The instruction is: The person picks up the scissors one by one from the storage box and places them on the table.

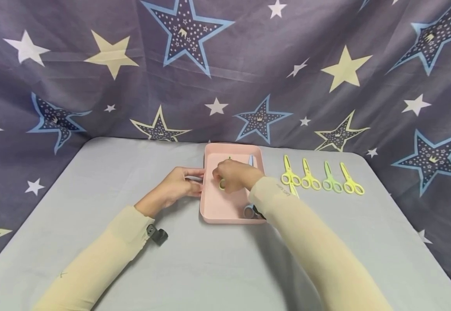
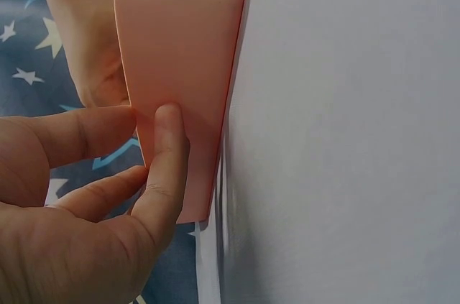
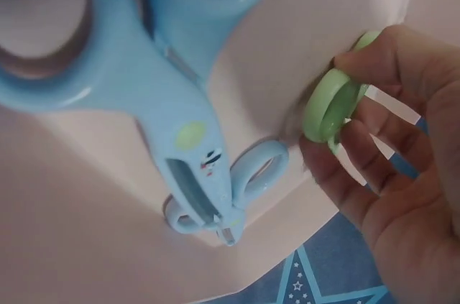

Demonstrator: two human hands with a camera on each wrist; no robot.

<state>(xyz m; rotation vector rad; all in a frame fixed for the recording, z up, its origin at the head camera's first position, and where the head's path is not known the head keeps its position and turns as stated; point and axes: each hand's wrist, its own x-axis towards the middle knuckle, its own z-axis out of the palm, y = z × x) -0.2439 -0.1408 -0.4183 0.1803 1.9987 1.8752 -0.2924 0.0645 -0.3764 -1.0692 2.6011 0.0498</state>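
A pink tray [image 1: 225,211] lies on the grey table. At its left side, my left hand [image 1: 176,188] holds the wall; one digit lies on the outer wall [image 2: 194,38] and other fingertips meet the rim. Inside the tray, my right hand [image 1: 233,175] pinches light green scissors [image 3: 327,106] by the handle loops; their blades are largely hidden. Blue scissors [image 3: 180,103] lie in the tray beneath my right wrist. A second blue pair [image 3: 260,171] shows past them in the right wrist view.
To the tray's right, a row holds yellow scissors [image 1: 286,166], another yellow pair [image 1: 307,172], a green pair [image 1: 329,175] and a further yellow pair [image 1: 349,179]. A yellow piece sticks out below the first pair. A star-patterned curtain [image 1: 225,82] hangs behind the table.
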